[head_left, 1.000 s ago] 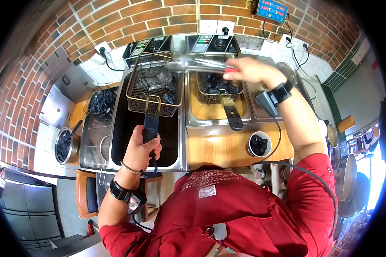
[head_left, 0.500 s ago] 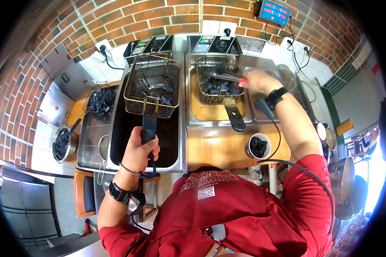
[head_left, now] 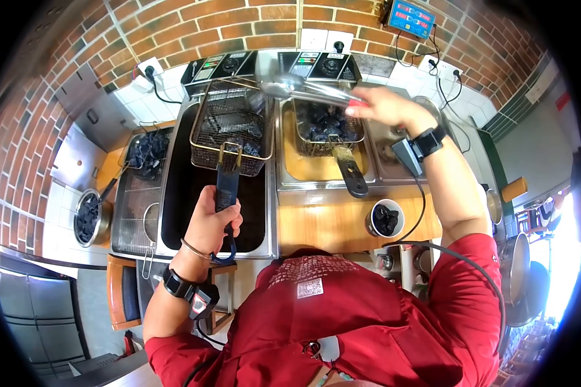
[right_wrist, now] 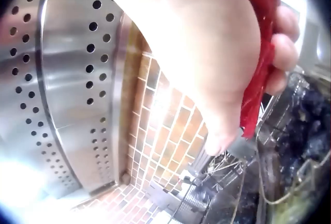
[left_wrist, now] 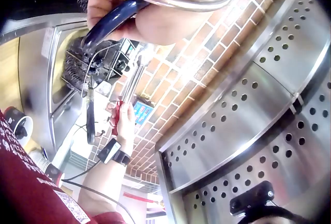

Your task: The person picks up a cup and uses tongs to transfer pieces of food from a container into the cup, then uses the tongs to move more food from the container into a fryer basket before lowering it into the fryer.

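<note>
My left hand (head_left: 216,222) grips the dark handle (head_left: 226,187) of a wire frying basket (head_left: 231,132), which is held over a deep fryer vat (head_left: 252,213). A few dark pieces (head_left: 239,126) lie inside it. My right hand (head_left: 388,106) holds metal tongs (head_left: 319,93) by their red grip (right_wrist: 256,89). The tongs' tips reach left to the held basket's right rim, with a blurred dark piece (head_left: 257,101) beside them. Below the tongs, a second frying basket (head_left: 316,152) full of black pieces (head_left: 326,122) sits in the right vat, its black handle (head_left: 352,175) pointing toward me.
A white cup (head_left: 373,222) with black pieces stands on the wooden counter (head_left: 316,226). On the left are a metal pot (head_left: 103,229) and a draining rack (head_left: 130,216) carrying another basket of dark pieces (head_left: 150,151). A cable (head_left: 458,258) runs along the right arm.
The tongs dipped from the left basket into the right basket, then swung back left to the held basket. The left hand keeps its grip, the basket nearly still.
</note>
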`<state>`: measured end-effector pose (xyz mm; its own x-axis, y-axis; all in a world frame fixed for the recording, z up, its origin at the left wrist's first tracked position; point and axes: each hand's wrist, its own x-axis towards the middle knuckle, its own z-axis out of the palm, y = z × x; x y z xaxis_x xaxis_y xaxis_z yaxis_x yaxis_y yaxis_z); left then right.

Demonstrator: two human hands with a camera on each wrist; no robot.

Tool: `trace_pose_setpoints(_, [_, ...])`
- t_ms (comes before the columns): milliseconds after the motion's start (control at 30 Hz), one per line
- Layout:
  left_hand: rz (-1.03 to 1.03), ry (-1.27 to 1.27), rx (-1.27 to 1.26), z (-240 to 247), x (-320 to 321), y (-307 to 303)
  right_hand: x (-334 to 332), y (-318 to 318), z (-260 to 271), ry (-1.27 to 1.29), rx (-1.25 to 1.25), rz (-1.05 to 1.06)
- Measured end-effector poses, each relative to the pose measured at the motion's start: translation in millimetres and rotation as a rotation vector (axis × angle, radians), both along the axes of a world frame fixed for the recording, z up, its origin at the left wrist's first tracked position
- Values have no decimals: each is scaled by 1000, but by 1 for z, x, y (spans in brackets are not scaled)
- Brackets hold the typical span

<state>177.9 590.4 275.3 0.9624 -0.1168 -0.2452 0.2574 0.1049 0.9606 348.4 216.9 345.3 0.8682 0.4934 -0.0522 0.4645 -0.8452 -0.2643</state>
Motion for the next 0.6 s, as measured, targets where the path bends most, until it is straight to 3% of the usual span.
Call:
trace_pose_setpoints(133, [9, 10, -43, -1, 0, 3, 2, -17, 20, 33, -262, -215])
trace_pose_setpoints(367, [8, 19, -70, -5, -2, 8, -1, -7, -9, 152, -708, -410])
trace_pose_setpoints(600, [-24, 30, -39, -4, -2, 11, -13, 6, -24, 98, -551, -421])
